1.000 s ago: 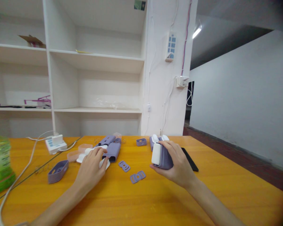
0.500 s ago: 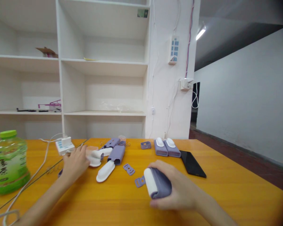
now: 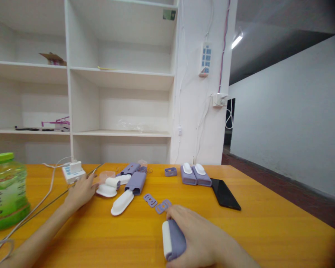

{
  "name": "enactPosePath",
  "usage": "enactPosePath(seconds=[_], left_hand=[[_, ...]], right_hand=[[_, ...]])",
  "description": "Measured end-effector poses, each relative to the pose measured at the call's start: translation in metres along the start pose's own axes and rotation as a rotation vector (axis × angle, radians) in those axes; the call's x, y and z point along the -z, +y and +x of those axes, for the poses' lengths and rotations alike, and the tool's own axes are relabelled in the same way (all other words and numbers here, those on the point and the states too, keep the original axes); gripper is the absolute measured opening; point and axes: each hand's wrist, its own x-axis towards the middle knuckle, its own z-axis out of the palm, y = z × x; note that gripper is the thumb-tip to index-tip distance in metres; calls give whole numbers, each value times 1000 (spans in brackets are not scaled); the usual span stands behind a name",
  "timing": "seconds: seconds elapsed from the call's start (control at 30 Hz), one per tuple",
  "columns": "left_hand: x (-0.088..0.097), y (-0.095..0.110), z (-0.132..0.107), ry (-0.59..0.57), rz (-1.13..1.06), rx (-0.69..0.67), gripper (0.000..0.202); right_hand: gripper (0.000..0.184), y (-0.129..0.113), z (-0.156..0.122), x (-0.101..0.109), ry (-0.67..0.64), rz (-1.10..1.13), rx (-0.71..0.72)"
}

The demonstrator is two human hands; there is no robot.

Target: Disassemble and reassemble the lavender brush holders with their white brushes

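Observation:
In my right hand [image 3: 197, 236] is a purple plastic case [image 3: 177, 240] with a white strip along its left side, my fingers wrapped round it just above the table. My left hand [image 3: 82, 191] reaches to the table beside the power strip [image 3: 72, 172], fingers stretched forward; what lies under them is hidden. Right of that hand sit a white oval part with a roller [image 3: 107, 189] and a translucent pinkish piece [image 3: 106, 175]. Beyond are an open purple sleeve [image 3: 136, 182] and a white oval cover [image 3: 123, 203]. Two flat purple plates [image 3: 150, 200] lie near my right hand.
Two purple cases with white tops [image 3: 197, 175] stand at the back, beside a black phone [image 3: 226, 194]. A small purple ring [image 3: 171, 172] lies left of them. A green-capped jar [image 3: 7, 193] and white cables [image 3: 48, 190] occupy the left side. White shelves [image 3: 121, 134] rise behind the table.
My right hand has brought the purple case down and toward me, a little to the left. The left hand has shifted slightly leftward. The view has turned slightly.

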Motion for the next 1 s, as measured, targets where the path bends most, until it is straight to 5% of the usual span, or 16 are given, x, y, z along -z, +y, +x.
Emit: enactPosePath(seconds=[0.27, 0.43, 0.57, 0.67, 0.83, 1.0], left_hand=[[30, 23, -2, 191, -181, -98, 53], [59, 79, -34, 187, -365, -341, 44], [77, 142, -86, -36, -707, -517, 42], [85, 171, -114, -214, -1013, -450, 38], [75, 178, -123, -587, -1287, -271, 35], [52, 178, -126, -822, -1428, -148, 51]], right_hand=[[74, -3, 1, -9, 79, -12, -51], [75, -3, 5, -9, 198, 4, -76], [82, 3, 5, -4, 269, 65, -104], [84, 5, 5, -1, 284, 73, -71], [84, 0, 7, -7, 285, 68, -3], [84, -4, 9, -16, 245, 56, 71]])
